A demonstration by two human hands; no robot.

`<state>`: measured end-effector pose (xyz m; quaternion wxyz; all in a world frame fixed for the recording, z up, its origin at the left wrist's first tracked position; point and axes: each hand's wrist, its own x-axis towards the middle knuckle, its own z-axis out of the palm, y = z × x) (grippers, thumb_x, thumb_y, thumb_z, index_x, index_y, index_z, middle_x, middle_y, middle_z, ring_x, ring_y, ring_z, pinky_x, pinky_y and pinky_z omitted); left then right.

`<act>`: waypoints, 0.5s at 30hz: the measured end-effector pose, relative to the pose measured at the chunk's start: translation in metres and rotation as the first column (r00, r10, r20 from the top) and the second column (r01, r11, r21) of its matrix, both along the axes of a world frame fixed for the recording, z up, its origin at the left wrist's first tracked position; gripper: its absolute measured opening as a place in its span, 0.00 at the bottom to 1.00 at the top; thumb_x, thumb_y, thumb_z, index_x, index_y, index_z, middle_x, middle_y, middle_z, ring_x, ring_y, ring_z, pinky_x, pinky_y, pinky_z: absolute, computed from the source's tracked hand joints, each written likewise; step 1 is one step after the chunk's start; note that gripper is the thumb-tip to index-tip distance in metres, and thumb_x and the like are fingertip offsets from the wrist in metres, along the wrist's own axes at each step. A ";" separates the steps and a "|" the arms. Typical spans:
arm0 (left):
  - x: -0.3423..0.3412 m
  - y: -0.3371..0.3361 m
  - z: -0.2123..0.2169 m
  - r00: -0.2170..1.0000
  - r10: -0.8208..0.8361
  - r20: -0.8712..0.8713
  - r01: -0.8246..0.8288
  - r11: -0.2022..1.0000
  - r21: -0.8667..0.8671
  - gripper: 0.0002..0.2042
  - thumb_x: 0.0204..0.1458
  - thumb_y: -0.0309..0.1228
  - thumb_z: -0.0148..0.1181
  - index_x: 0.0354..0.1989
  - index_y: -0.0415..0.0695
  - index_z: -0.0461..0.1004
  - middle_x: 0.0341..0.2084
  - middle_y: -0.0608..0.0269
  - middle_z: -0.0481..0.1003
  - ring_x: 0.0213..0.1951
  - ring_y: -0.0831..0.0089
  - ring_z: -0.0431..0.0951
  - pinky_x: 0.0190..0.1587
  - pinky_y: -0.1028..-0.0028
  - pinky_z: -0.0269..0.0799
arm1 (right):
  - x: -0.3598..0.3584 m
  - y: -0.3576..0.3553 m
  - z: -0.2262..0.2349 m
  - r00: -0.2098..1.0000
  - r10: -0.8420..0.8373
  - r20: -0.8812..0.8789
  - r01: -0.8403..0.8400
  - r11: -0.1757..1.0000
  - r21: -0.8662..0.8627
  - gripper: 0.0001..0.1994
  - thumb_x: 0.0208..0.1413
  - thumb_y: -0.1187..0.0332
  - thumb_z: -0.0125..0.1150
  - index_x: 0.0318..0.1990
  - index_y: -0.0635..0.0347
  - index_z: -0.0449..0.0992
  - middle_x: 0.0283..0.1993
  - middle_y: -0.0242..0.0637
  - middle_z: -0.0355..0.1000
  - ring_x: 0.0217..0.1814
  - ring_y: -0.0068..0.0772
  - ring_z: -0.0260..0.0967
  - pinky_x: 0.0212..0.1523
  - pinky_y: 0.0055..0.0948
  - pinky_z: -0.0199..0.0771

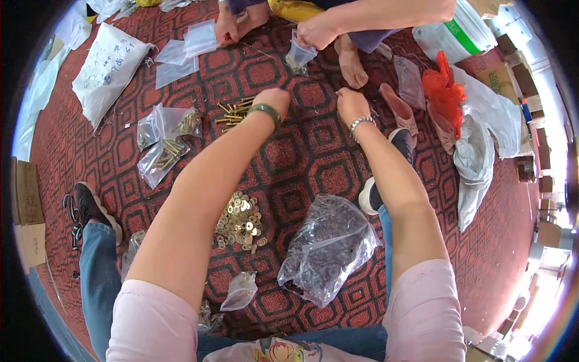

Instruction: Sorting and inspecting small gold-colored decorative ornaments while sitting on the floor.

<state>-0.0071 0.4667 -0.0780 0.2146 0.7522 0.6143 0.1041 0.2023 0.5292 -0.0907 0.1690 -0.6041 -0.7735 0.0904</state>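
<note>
- While both arms are reaching far, the left hand (274,99) is curling shut beside the brass bolts (234,113).
- The right hand (351,105) is closing on nothing I can see.
- Bolts are probably hard, heavy, slippery; pinch the middle.

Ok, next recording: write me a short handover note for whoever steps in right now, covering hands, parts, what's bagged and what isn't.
Left hand: reaching out over the carpet beside the loose brass bolts; whether it grips anything is hidden.
Right hand: curled over the carpet, contents not visible.
Parts: pile of brass washers between the forearms; large bag of dark small parts to its right; empty small bags further out.
Done: two small bags of bolts lie filled on the left.
Left: loose bolts and washers still unbagged. Another person's hand opposite holds a small bag.
</note>
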 end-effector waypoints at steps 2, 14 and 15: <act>-0.004 0.007 -0.015 1.000 0.003 0.003 -0.003 0.999 -0.043 0.11 0.53 0.30 0.46 0.38 0.41 0.73 0.26 0.52 0.76 0.25 0.57 0.75 0.29 0.64 0.71 | 0.000 0.002 0.003 0.969 -0.004 0.247 0.029 0.994 -0.101 0.10 0.48 0.69 0.47 0.29 0.65 0.74 0.29 0.50 0.74 0.30 0.58 0.68 0.33 0.47 0.68; -0.064 -0.173 -0.019 0.999 0.016 0.050 -0.006 0.979 -0.204 0.11 0.52 0.29 0.46 0.39 0.39 0.73 0.27 0.51 0.76 0.26 0.55 0.74 0.30 0.63 0.70 | -0.029 -0.199 0.023 0.897 0.372 0.240 -0.290 0.904 -0.315 0.08 0.44 0.70 0.50 0.24 0.67 0.71 0.23 0.56 0.70 0.25 0.59 0.67 0.28 0.46 0.67; -0.063 -0.190 -0.010 0.998 0.018 0.059 -0.007 0.984 -0.180 0.11 0.52 0.29 0.46 0.39 0.39 0.73 0.27 0.51 0.76 0.26 0.55 0.74 0.31 0.63 0.70 | -0.025 -0.206 0.026 0.895 0.389 0.218 -0.302 0.889 -0.344 0.08 0.45 0.70 0.50 0.26 0.66 0.72 0.24 0.55 0.71 0.26 0.59 0.67 0.28 0.46 0.68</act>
